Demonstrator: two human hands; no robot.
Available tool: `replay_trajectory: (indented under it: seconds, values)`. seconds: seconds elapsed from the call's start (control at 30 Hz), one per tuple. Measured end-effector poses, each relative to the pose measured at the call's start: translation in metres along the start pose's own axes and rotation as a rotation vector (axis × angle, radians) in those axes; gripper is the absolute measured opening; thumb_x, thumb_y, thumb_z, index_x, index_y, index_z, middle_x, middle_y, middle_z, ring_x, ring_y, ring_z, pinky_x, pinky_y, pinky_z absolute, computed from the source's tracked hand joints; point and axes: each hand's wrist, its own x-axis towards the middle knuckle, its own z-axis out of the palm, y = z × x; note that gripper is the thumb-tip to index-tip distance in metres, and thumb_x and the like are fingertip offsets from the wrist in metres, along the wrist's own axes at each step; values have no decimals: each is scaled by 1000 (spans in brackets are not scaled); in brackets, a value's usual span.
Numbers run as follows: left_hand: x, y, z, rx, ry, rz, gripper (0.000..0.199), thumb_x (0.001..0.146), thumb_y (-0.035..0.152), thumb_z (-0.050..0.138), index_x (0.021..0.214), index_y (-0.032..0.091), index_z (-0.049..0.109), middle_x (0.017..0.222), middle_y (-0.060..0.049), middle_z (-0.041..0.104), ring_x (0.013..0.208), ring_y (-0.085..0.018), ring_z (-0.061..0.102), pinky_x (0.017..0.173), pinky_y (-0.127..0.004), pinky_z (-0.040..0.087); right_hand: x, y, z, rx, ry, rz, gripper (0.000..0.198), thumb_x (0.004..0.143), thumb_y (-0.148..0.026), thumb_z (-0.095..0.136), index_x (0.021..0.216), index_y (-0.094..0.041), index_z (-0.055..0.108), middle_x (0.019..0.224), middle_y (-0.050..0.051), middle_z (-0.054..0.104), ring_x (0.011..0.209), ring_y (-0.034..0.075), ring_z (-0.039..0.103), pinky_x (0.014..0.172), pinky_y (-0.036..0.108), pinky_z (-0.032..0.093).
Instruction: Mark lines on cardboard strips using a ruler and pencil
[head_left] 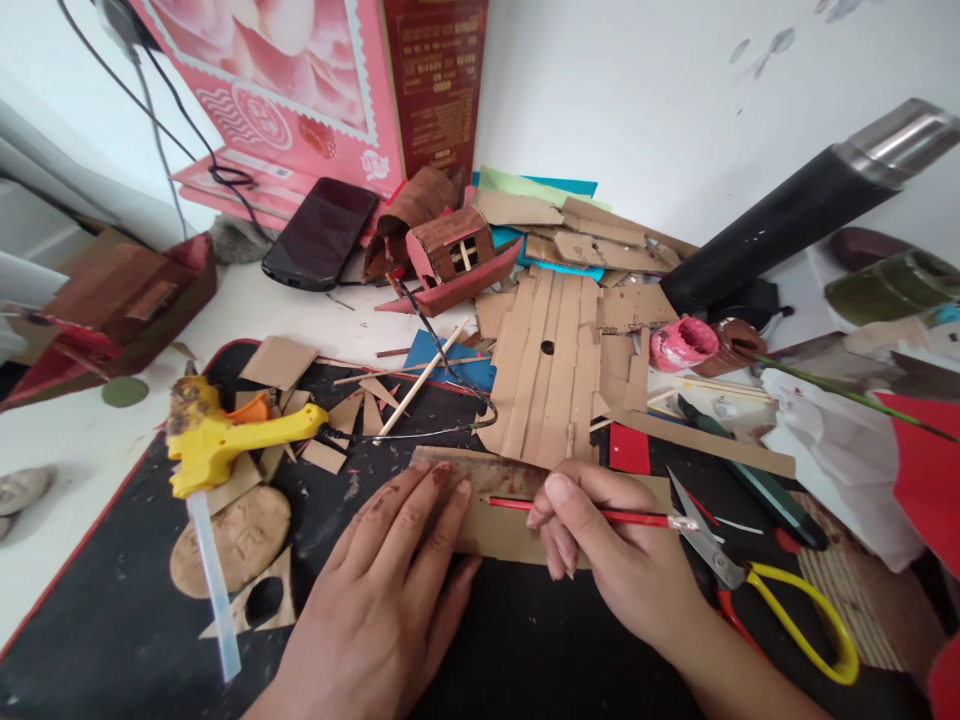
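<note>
My left hand [397,560] lies flat, fingers stretched out, pressing on a piece of brown cardboard [487,540] and a stained strip [517,482] along its upper part. Whether that strip is a ruler I cannot tell. A red pencil [622,517] is pinched in my right hand [600,525], its tip pointing left over the cardboard, close to the left fingertips. Just beyond the hands lies a larger sheet of ridged cardboard [544,370] with a small round hole. Scissors [739,575] with yellow and red handles rest to the right of my right hand, blades apart.
A yellow hot glue gun [225,430] lies at left on the black mat [97,560], among cardboard scraps [277,362]. Painted model boats [457,260], a phone [321,235] and a pink box [300,90] stand behind. A black flask [780,220] leans at right, near a green cutter [757,480].
</note>
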Motion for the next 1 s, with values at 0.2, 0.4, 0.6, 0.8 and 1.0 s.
replay_trajectory:
  seconds: [0.2,0.4,0.6,0.8,1.0]
  values:
    - [0,2,1,-6,-2,-13,44,115,26,53,155,10,61,155,-16,68,148,-33,59,123,-46,48,0,0,0,-5,-4,8,50,113,-59,66,84,-20,78,52,-4,60,45,11,59,48,24,46]
    - [0,3,4,5,16,-16,42,116,27,52,154,10,62,154,-15,69,146,-34,61,123,-48,49,2,0,1,33,17,13,51,110,-63,69,84,-20,77,52,-6,56,44,11,59,47,23,47]
    - [-1,1,6,42,39,18,42,114,24,53,151,9,64,152,-16,71,142,-35,65,119,-49,54,7,-2,4,103,58,63,56,102,-72,75,82,-20,75,51,-8,51,42,12,57,44,23,47]
    - [-2,0,10,46,65,18,43,113,26,53,151,10,66,152,-17,71,141,-34,66,119,-48,55,9,-5,6,88,106,47,59,98,-75,78,80,-19,73,49,-7,52,41,13,58,44,24,46]
    - [-4,-1,14,51,72,18,45,113,27,54,153,10,64,153,-18,70,143,-35,65,119,-50,55,12,-3,4,123,139,83,63,92,-80,80,77,-19,72,48,-8,51,38,13,58,39,22,42]
